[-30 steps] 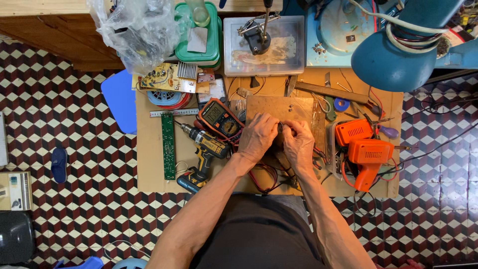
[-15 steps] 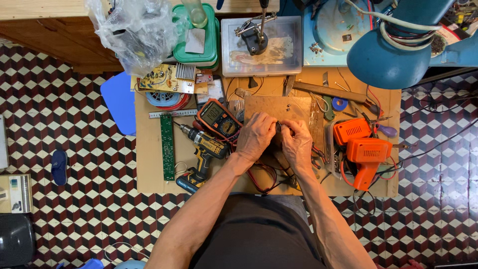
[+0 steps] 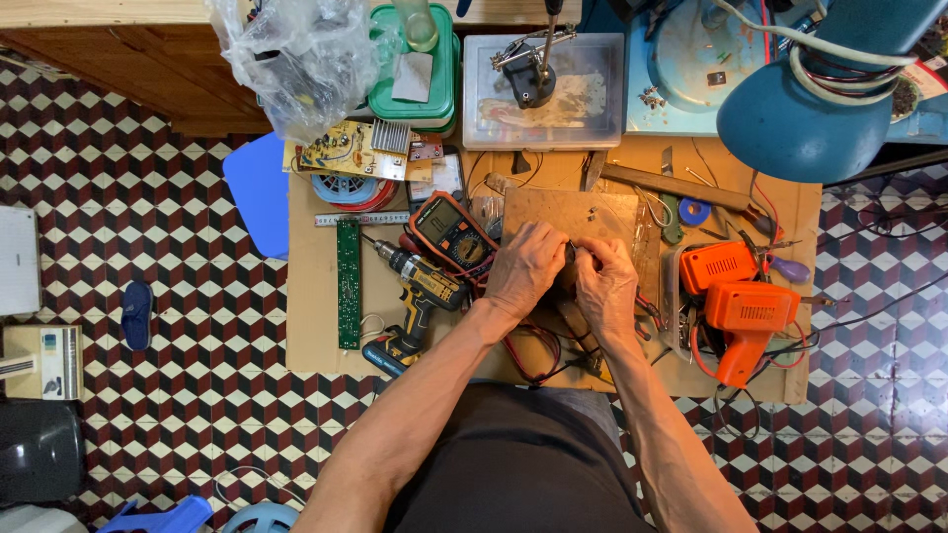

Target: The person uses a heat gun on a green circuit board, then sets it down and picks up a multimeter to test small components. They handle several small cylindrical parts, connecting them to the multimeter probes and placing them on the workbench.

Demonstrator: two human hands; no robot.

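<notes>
Where both hands meet, small part (image 3: pixel 571 253) mid-grip.

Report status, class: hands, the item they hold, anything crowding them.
Left hand and right hand pinch a small part, too small to identify. Over brown board. Multimeter and drill close left.

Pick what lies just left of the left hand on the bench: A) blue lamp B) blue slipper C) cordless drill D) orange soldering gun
C: the cordless drill lies on the bench beside the left hand, next to the multimeter; the orange soldering gun sits right of the right hand.
</notes>
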